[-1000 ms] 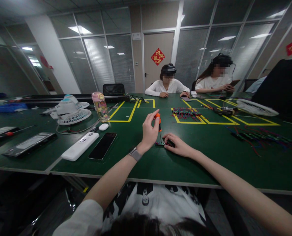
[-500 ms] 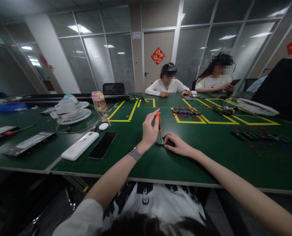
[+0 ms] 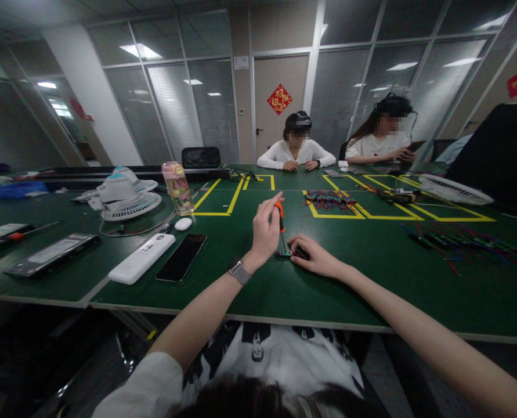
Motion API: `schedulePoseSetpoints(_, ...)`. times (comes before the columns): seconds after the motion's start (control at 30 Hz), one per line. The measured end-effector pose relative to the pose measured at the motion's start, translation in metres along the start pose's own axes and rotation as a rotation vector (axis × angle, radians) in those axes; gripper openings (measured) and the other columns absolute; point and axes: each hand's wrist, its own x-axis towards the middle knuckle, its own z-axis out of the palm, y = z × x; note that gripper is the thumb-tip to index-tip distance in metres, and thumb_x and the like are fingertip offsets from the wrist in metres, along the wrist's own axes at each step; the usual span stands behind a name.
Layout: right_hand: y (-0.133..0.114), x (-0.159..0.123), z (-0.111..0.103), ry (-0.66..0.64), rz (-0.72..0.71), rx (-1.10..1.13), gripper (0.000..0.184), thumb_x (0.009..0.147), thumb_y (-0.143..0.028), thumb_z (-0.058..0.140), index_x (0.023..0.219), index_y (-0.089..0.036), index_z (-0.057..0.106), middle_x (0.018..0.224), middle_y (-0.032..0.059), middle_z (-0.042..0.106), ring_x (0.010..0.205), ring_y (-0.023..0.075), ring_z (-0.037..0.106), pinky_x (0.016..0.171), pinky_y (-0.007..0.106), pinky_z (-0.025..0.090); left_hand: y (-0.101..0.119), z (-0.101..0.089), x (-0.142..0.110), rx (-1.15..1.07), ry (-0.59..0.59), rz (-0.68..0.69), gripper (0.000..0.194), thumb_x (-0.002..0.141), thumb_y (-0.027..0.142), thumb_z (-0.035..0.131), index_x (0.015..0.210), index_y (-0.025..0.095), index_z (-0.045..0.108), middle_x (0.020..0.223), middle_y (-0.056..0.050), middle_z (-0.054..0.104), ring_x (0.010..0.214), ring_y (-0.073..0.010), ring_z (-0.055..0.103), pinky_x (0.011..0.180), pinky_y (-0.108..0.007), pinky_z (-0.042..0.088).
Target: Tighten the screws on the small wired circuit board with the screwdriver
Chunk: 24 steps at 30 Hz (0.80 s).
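Head view, then: our left hand point(image 3: 264, 229) has its fingers wrapped round an orange screwdriver point(image 3: 281, 219), nearly upright — probably to keep its tip square on the little board point(image 3: 282, 254). Our right hand point(image 3: 314, 257) is curled half closed, gripping that board against the table point(image 3: 241, 302), likely so it can't skid. Our fingers hide its end — can't make out the dark bit there. Phone point(image 3: 182, 258) lies left, wired boards point(image 3: 330, 201) beyond.

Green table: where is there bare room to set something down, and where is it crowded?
Bare: between phone and left hand; between the forearms; and from the right hand across to the wired boards at right. Crowded: the left side, with fan, bottle and white block, and between the hands, at screwdriver and board.
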Motion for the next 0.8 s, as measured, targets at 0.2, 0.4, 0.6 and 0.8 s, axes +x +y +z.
schedulePoseSetpoints(0.2, 0.0000, 0.0002, 0.0003, 0.000, -0.006, -0.002, 0.007, 0.083, -0.019, 0.060, 0.084, -0.020, 0.054, 0.108, 0.0101, 0.058, 0.103, 0.0245, 0.057, 0.092, 0.042, 0.045, 0.0010, 0.0010, -0.0001, 0.051, 0.058, -0.002, 0.025, 0.093, 0.025, 0.052, 0.115, 0.019, 0.062, 0.098, -0.005, 0.062, 0.091, -0.0159, 0.057, 0.086, -0.028, 0.045)
schedulePoseSetpoints(0.4, 0.0028, -0.0003, 0.0014, -0.006, 0.001, 0.006, 0.008, 0.083, -0.019, 0.061, 0.085, -0.020, 0.053, 0.109, 0.0098, 0.057, 0.104, 0.0245, 0.056, 0.093, 0.043, 0.044, 0.0016, 0.0001, -0.0003, 0.048, 0.028, 0.000, 0.029, 0.096, 0.027, 0.045, 0.118, 0.022, 0.062, 0.103, -0.006, 0.058, 0.098, -0.0155, 0.056, 0.090, -0.028, 0.044)
schedulePoseSetpoints(0.6, 0.0046, 0.0001, 0.0015, -0.005, 0.000, 0.003, 0.008, 0.083, -0.019, 0.061, 0.084, -0.020, 0.053, 0.109, 0.0095, 0.057, 0.104, 0.0243, 0.056, 0.092, 0.042, 0.044, -0.0024, 0.0008, 0.0006, -0.018, -0.016, -0.021, 0.035, 0.098, 0.020, 0.036, 0.128, 0.021, 0.054, 0.110, -0.006, 0.062, 0.103, -0.0157, 0.057, 0.093, -0.029, 0.043)
schedulePoseSetpoints(0.8, 0.0037, -0.0001, 0.0018, -0.001, 0.002, 0.005, 0.007, 0.083, -0.020, 0.061, 0.085, -0.020, 0.054, 0.109, 0.0097, 0.058, 0.104, 0.0245, 0.057, 0.093, 0.042, 0.044, 0.0025, -0.0006, 0.0008, 0.089, 0.043, -0.007, 0.024, 0.090, 0.028, 0.057, 0.112, 0.021, 0.065, 0.092, -0.003, 0.057, 0.088, -0.0151, 0.055, 0.085, -0.027, 0.044)
